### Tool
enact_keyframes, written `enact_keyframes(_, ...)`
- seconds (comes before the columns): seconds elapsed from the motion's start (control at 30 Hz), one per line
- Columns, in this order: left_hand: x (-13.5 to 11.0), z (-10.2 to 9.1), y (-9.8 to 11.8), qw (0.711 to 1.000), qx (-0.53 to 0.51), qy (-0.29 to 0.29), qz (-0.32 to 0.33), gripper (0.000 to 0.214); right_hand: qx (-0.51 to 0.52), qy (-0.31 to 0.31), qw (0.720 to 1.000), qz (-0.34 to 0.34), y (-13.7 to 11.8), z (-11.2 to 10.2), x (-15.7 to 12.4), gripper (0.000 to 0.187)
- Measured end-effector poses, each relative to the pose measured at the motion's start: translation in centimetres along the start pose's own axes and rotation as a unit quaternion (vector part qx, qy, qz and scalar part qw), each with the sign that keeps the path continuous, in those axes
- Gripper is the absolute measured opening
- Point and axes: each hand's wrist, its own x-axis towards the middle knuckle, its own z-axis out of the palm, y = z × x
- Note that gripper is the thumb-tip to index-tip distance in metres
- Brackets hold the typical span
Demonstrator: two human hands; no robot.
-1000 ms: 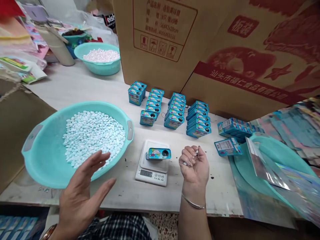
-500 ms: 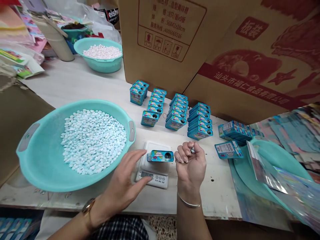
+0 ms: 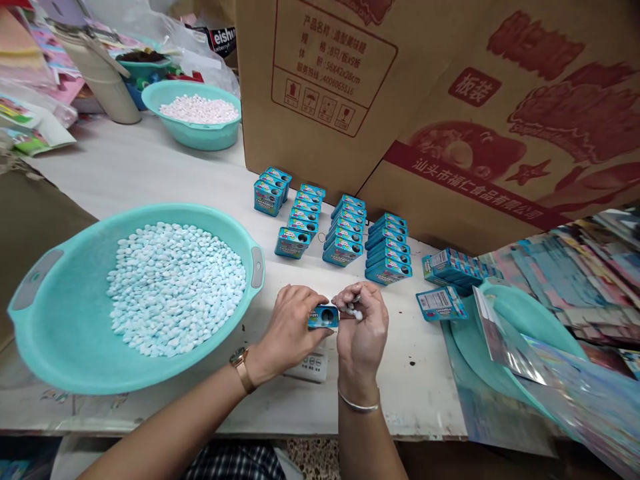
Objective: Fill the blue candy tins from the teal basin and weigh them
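Observation:
My left hand (image 3: pixel 295 323) grips a small blue candy tin (image 3: pixel 323 317) with a dark round opening in its lid. The tin is above a white digital scale (image 3: pixel 313 368), mostly hidden behind my hand and wrist. Right beside the tin's open end, my right hand (image 3: pixel 364 320) is cupped palm up, fingers curled round several pale candies (image 3: pixel 354 308). To the left, a wide turquoise basin (image 3: pixel 60 313) holds a heap of pale blue candies (image 3: pixel 175 287).
Rows of blue tins (image 3: pixel 343 250) stand before tall cardboard boxes (image 3: pixel 320 80). A lone tin (image 3: pixel 441 304) lies by a turquoise lid-like piece (image 3: pixel 550 313) under clear plastic sheets. A smaller basin (image 3: pixel 200 137) of pinkish candies and a beige bottle (image 3: pixel 103 80) are at the back left.
My left hand has moved right and closed on the tin that stood on the scale. My right hand has turned and opened slightly beside it, showing more candies.

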Motion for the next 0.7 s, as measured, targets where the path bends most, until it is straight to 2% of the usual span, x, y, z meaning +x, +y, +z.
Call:
enact_keyframes(0.27, 0.1, 0.4, 0.0, 1.000, -0.008, 0.013, 0.006, 0.037, -0.004, -0.004, 1.000, -0.015, 0.5, -0.3, -0.2, 0.009)
enact_keyframes(0.37, -0.4, -0.2, 0.2, 1.000, -0.007, 0.014, 0.009, 0.051, -0.006, 0.003, 1.000, -0.019, -0.1, -0.2, -0.1, 0.011)
enact_keyframes(0.43, -1.9, -1.5, 0.5, 0.999, -0.013, 0.039, 0.024, 0.065, 0.002, 0.022, 0.999, -0.037, -1.1, -0.8, 0.1, 0.011)
enact_keyframes(0.5, -4.3, -3.7, 0.7, 0.994, -0.013, 0.099, 0.034, 0.067, 0.011, 0.047, 0.997, -0.061, -2.3, -2.0, 0.3, 0.010)
enact_keyframes(0.57, -7.4, -6.3, 0.4, 0.982, -0.001, 0.191, 0.015, 0.059, 0.006, 0.070, 0.994, -0.082, -3.6, -3.9, 0.3, 0.010)
enact_keyframes(0.63, -10.6, -8.7, -0.6, 0.958, 0.007, 0.285, -0.032, 0.054, -0.011, 0.094, 0.991, -0.090, -4.5, -5.8, -0.2, 0.009)
enact_keyframes(0.7, -13.4, -10.6, -2.2, 0.921, 0.042, 0.367, -0.127, 0.051, -0.028, 0.114, 0.989, -0.093, -4.8, -7.0, -1.2, 0.009)
